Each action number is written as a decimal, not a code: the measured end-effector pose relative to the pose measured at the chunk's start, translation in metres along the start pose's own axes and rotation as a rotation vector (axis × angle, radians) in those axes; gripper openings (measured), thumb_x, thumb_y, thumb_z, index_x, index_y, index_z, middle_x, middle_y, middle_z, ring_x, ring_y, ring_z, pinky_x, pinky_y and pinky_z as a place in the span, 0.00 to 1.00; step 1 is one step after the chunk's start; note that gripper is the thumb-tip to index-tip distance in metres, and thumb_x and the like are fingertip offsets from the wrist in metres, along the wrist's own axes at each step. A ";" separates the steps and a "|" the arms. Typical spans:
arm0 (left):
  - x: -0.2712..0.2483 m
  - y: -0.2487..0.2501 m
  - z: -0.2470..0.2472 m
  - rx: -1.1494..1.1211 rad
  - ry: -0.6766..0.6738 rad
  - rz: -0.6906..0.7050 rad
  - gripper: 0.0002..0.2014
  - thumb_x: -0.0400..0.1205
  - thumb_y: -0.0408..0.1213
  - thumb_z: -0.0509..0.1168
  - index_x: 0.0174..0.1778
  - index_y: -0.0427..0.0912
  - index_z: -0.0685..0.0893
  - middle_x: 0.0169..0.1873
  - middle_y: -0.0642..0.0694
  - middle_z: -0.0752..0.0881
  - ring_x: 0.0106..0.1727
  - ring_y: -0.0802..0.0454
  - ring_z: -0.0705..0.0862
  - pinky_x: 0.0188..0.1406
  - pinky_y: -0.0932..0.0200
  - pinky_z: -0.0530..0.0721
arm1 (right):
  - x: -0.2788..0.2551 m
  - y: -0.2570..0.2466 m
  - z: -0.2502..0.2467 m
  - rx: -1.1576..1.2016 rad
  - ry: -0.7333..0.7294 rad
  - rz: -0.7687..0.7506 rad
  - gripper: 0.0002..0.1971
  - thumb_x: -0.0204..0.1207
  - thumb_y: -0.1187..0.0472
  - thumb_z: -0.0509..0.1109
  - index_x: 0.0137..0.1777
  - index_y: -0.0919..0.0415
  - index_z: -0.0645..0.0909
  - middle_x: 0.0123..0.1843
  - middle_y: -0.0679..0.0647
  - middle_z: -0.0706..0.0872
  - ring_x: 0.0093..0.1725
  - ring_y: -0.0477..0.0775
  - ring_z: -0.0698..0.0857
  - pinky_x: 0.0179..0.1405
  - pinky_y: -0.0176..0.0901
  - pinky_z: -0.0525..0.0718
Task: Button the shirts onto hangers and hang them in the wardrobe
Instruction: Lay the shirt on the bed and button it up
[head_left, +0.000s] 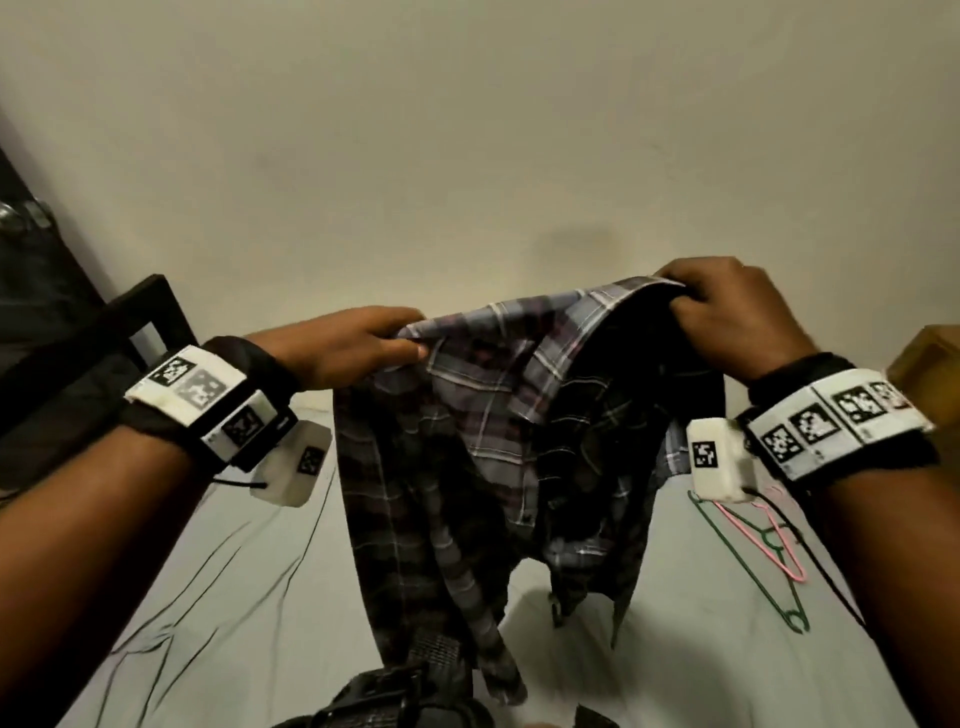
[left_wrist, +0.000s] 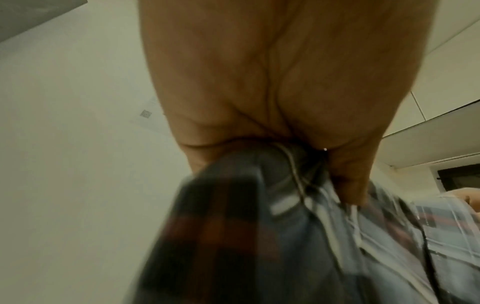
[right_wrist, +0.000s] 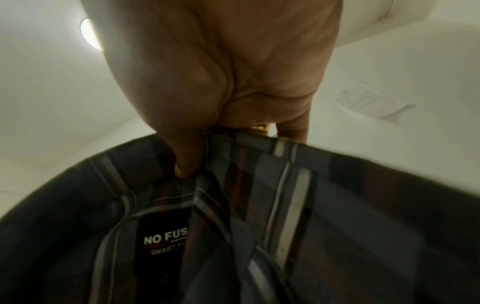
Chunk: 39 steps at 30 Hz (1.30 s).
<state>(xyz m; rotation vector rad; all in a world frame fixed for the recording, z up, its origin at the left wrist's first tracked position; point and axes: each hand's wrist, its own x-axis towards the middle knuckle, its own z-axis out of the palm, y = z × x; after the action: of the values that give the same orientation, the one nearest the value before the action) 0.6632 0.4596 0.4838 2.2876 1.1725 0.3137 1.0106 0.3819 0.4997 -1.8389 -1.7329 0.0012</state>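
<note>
We lift the plaid shirt (head_left: 498, 441) open, left hand (head_left: 343, 345) and right hand (head_left: 727, 317) each pinching its top edge, so a green hanger (head_left: 753, 566) on the bed (head_left: 675, 649) can go in

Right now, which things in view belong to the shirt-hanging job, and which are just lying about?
Job:
plaid shirt, held by left hand and right hand
green hanger
pink hanger

Lying about:
cardboard box
dark furniture

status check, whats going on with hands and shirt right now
Left hand and right hand both grip plaid shirt at top, held up, unbuttoned. Green hanger and pink hanger lie on bed. Nothing blocking.
</note>
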 end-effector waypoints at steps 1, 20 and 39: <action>-0.001 -0.004 0.001 0.023 -0.023 -0.015 0.10 0.79 0.48 0.63 0.51 0.48 0.83 0.45 0.44 0.87 0.45 0.49 0.83 0.52 0.42 0.81 | 0.000 -0.002 0.002 -0.045 -0.018 0.012 0.13 0.72 0.58 0.62 0.49 0.54 0.87 0.50 0.60 0.91 0.54 0.66 0.86 0.45 0.48 0.77; 0.023 0.054 0.097 -0.599 0.119 0.220 0.22 0.77 0.36 0.75 0.67 0.46 0.83 0.57 0.51 0.92 0.60 0.56 0.89 0.57 0.58 0.86 | -0.055 -0.047 0.024 0.801 -0.561 0.062 0.18 0.85 0.51 0.66 0.61 0.65 0.85 0.52 0.63 0.90 0.47 0.60 0.91 0.51 0.60 0.92; -0.009 0.030 0.028 -0.995 0.102 0.483 0.06 0.84 0.37 0.69 0.56 0.47 0.86 0.54 0.44 0.89 0.57 0.46 0.88 0.57 0.52 0.88 | -0.069 -0.038 0.090 0.618 -0.280 -0.195 0.10 0.72 0.53 0.79 0.52 0.50 0.85 0.44 0.49 0.89 0.44 0.53 0.88 0.48 0.65 0.87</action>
<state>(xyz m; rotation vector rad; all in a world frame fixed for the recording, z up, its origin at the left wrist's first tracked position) 0.6905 0.4286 0.4783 1.6042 0.3118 0.9526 0.9303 0.3550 0.4152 -1.2538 -1.8207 0.6682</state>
